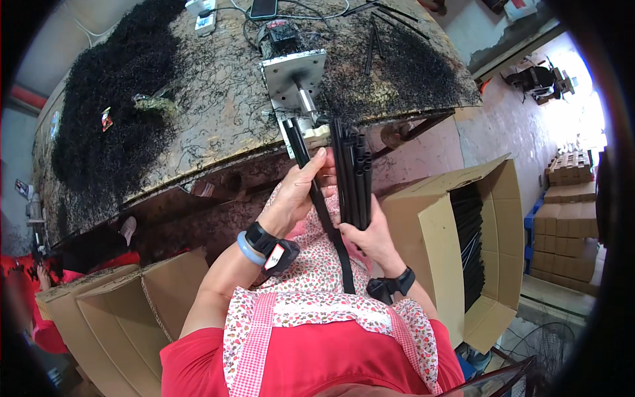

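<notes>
My right hand [372, 233] is closed round the lower part of a bundle of thin black tubes [352, 182], their hollow ends pointing up and away from me. Just left of it, my left hand [299, 185] grips a few more black tubes [296, 141], thumb on top. Their upper ends reach toward the table's front edge, and one long black piece runs down over my flowered apron. Beyond both hands stands a motor [280, 41] with a metal plate [291, 73] and a steel shaft [305, 99] that points toward me. The fingers of both hands are partly hidden by the tubes.
Black shavings lie in a large heap [126, 86] on the worn table [221, 99]. Loose tubes [374, 43] and a phone [263, 8] lie at its far side. At my right an open carton [433, 264] holds many black tubes; another carton [126, 311] stands left. Someone in red sits far left.
</notes>
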Demonstrator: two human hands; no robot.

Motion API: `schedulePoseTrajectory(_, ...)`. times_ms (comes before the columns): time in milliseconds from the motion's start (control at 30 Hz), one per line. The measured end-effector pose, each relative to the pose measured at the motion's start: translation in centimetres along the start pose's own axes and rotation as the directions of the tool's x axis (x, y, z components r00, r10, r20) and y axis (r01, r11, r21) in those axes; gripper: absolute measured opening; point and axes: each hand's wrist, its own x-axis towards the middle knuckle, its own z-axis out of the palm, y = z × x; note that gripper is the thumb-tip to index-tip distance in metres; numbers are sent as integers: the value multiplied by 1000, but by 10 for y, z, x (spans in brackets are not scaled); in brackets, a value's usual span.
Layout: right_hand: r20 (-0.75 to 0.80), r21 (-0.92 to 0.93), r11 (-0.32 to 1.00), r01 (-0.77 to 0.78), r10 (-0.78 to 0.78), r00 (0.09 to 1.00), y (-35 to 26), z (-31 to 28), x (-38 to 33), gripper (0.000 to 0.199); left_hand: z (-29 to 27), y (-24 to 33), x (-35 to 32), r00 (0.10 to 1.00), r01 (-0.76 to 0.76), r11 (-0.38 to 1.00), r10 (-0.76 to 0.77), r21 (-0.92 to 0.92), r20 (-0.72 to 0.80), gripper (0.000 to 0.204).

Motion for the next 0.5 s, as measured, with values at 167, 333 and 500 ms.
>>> schedulePoseTrajectory(167,26,-133,989,59,-56,998,9,3,-2,69,-1,-16,-1,999,-4,988,10,-151,39,19)
schedulePoseTrajectory(333,32,-373,925,75,-68,997,-1,2,-3,77,0,-23,3,999,21,966,-11,-256,43,21)
schedulePoseTrajectory(500,23,-442,892,90,-89,996,-13,-3,-5,76,9,-8,-5,998,43,980,-31,-195,63,21)
